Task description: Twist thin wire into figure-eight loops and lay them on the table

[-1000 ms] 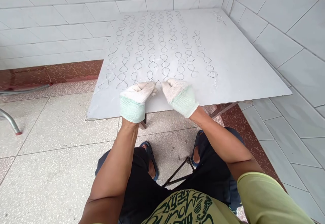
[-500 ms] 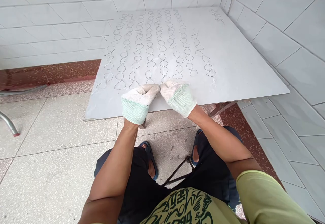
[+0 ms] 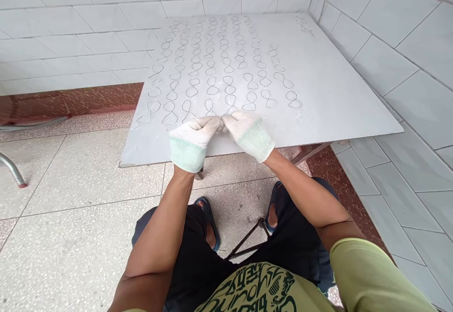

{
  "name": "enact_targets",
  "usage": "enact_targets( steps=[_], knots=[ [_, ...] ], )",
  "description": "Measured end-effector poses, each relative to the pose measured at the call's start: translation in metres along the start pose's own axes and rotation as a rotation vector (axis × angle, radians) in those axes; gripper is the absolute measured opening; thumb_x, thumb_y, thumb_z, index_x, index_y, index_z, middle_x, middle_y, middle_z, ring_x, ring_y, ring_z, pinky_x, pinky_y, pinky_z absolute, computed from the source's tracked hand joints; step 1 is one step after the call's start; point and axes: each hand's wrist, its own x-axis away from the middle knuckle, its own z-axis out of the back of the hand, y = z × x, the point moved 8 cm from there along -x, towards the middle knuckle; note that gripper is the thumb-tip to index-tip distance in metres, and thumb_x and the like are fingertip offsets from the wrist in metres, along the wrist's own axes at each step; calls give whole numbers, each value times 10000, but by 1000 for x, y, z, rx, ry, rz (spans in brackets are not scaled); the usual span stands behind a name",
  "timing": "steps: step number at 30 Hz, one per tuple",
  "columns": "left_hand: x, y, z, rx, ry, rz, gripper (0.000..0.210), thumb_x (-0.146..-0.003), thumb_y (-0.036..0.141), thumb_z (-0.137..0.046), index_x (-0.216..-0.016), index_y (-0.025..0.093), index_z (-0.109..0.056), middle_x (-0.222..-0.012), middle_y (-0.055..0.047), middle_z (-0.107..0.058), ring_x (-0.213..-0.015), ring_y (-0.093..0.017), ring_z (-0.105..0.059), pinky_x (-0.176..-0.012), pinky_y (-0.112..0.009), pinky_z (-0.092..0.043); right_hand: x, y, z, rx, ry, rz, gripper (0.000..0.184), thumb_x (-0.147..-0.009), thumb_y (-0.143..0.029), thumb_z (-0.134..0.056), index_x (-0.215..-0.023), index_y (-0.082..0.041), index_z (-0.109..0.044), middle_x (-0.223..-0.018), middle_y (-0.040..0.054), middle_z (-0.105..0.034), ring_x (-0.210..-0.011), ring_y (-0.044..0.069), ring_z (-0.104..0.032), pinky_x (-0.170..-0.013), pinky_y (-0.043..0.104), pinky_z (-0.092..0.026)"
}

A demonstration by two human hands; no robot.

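Both my hands wear white knitted gloves with pale green cuffs, and their closed fingertips meet over the front part of a white board (image 3: 336, 95). My left hand (image 3: 196, 135) is pinched, thumb against fingers. Touching it, my right hand (image 3: 246, 130) is also pinched. Whatever lies between the fingertips is too thin and covered to make out. Just beyond them, thin dark wires bent into figure eights (image 3: 171, 112) lie in several columns across the board. The nearest wire loops run partly behind my gloves.
A small heap of loose wire pieces (image 3: 304, 24) lies at the board's far right. White tiled walls (image 3: 389, 33) border the back and right side. A curved metal tube leg (image 3: 13, 170) stands at left on the speckled floor (image 3: 81, 236). Dark metal legs (image 3: 247, 241) stand between my feet.
The view has shifted very slightly, so the board sits a little lower and farther right. My hands keep nearly the same pinched pose, fingertips together.
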Motion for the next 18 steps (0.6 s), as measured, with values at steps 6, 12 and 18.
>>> enact_targets(
  steps=[6,12,18],
  knots=[
    [1,-10,13,21,158,9,305,-940,503,-800,-1039,232,-902,-1100,-53,-887,-1126,-284,-794,-972,-368,-610,6,9,-3,-573,137,-216,361,-1058,-437,-599,-760,-240,-650,-768,-18,-705,-762,167,-639,-750,316,-458],
    [-2,-13,9,133,73,25,330,-896,511,-855,-980,193,-883,-1059,-88,-874,-1064,-278,-782,-973,-395,-596,7,14,-3,-603,253,-210,269,-1018,-311,-640,-760,-238,-620,-762,-33,-679,-764,159,-614,-750,310,-452],
    [0,1,17,143,10,77,438,-945,602,-803,-1091,196,-882,-1124,-108,-868,-1131,-309,-797,-1022,-431,-615,8,6,5,-509,223,-179,248,-1008,-199,-597,-762,-235,-586,-772,-22,-676,-764,158,-594,-740,316,-426]
  ],
)
